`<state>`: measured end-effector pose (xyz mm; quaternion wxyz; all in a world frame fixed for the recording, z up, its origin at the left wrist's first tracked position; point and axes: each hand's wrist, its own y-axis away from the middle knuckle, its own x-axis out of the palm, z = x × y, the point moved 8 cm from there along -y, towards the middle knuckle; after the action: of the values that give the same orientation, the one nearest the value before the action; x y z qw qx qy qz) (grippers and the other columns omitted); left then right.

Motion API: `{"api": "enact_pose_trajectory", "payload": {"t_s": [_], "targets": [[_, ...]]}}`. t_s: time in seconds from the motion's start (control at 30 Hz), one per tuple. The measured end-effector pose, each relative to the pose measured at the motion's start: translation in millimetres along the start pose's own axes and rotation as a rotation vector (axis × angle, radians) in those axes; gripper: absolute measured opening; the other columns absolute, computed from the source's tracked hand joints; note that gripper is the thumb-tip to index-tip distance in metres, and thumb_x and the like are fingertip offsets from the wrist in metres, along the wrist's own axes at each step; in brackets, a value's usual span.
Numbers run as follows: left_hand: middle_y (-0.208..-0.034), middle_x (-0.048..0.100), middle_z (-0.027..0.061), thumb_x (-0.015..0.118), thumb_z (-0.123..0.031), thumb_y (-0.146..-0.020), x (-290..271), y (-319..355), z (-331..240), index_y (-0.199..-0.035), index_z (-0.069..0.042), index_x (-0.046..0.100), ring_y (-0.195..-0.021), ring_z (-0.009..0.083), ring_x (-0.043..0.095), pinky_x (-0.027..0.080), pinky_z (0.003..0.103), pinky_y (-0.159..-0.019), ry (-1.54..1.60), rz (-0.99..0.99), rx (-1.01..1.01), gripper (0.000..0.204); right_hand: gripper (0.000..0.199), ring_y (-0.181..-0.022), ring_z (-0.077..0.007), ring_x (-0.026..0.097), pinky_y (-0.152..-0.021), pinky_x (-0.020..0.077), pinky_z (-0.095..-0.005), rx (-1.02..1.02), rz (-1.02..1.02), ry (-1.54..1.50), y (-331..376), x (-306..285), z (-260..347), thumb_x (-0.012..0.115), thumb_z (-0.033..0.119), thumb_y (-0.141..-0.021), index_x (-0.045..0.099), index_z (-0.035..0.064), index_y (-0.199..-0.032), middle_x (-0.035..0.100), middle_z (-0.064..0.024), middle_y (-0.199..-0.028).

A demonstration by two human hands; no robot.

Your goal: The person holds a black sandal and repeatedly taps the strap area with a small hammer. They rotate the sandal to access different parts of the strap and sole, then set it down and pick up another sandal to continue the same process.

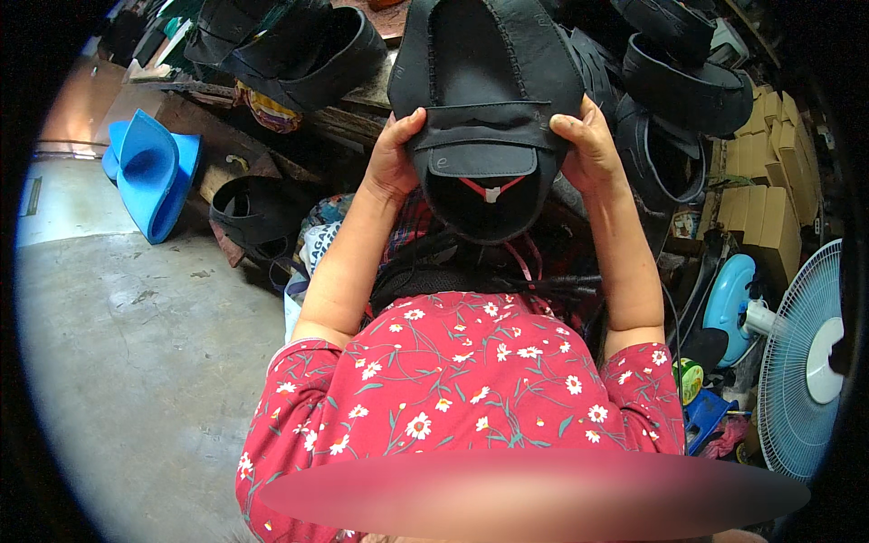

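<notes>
1. From where I stand, the black stitched piece [475,68] is held out ahead of the chest, resting on nothing I can see.
2. The left hand [393,156] grips its left side, thumb near the cross band [489,125]; the right hand [592,152] grips the right side likewise.
3. I'd pull both sides evenly, so the band sits straight.
4. Light thumbs seem wise: hard pressing could crease the flap [482,162].
5. I'd leave the red cord [469,185] inside the lower opening unsnagged.
</notes>
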<state>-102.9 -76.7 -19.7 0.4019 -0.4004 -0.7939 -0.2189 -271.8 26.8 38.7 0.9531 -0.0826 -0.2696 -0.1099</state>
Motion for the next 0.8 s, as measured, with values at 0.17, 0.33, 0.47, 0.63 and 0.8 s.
{"api": "enact_pose_trajectory", "payload": {"t_s": [0.17, 0.33, 0.47, 0.63, 0.8], "targets": [[-0.115, 0.066, 0.0176, 0.063, -0.017, -0.09, -9, -4, 3, -0.126, 0.002, 0.054, -0.102, 0.0291, 0.067, 0.055, 0.043, -0.091, 0.087, -0.063, -0.023, 0.041, 0.039, -0.09, -0.0172, 0.069, -0.083, 0.0578, -0.0344, 0.076, -0.025, -0.037, -3, 0, -3, 0.072, 0.019, -0.086, 0.057, 0.0016, -0.117, 0.069, -0.0077, -0.103], [-0.109, 0.068, 0.0187, 0.063, -0.016, -0.092, -20, -5, 12, -0.118, 0.004, 0.058, -0.094, 0.0299, 0.07, 0.058, 0.042, -0.085, 0.236, -0.093, -0.086, 0.034, 0.029, -0.09, -0.0155, 0.069, -0.084, 0.0576, -0.0336, 0.115, -0.016, -0.109, -5, 7, -2, 0.062, 0.027, -0.096, 0.058, 0.004, -0.112, 0.069, -0.0062, -0.102], [-0.11, 0.068, 0.0182, 0.063, -0.017, -0.092, -20, -2, 9, -0.117, 0.004, 0.058, -0.095, 0.0287, 0.069, 0.058, 0.041, -0.086, 0.176, -0.103, -0.05, 0.033, 0.029, -0.092, -0.0171, 0.069, -0.085, 0.0576, -0.034, 0.12, -0.036, -0.114, -4, 6, -3, 0.063, 0.018, -0.093, 0.056, 0.0024, -0.116, 0.068, -0.008, -0.104], [-0.118, 0.063, 0.0177, 0.067, -0.02, -0.091, 2, 5, -24, -0.123, 0.004, 0.05, -0.099, 0.0226, 0.067, 0.057, 0.036, -0.087, -0.214, -0.087, 0.141, 0.043, 0.042, -0.096, -0.0194, 0.068, -0.088, 0.0566, -0.0337, 0.02, 0.073, -0.078, -1, 11, 6, 0.061, 0.003, -0.083, 0.051, -0.0016, -0.124, 0.065, -0.0117, -0.11], [-0.115, 0.063, 0.011, 0.079, -0.015, -0.078, 69, 42, -84, -0.123, -0.003, 0.058, -0.098, 0.0206, 0.063, 0.051, 0.033, -0.085, -1.409, -0.351, 0.761, 0.051, 0.054, -0.098, -0.0201, 0.067, -0.089, 0.0555, -0.0337, 0.042, 0.071, -0.036, 3, 14, 7, 0.062, 0.001, -0.082, 0.044, -0.0028, -0.132, 0.064, -0.0124, -0.112]]}}
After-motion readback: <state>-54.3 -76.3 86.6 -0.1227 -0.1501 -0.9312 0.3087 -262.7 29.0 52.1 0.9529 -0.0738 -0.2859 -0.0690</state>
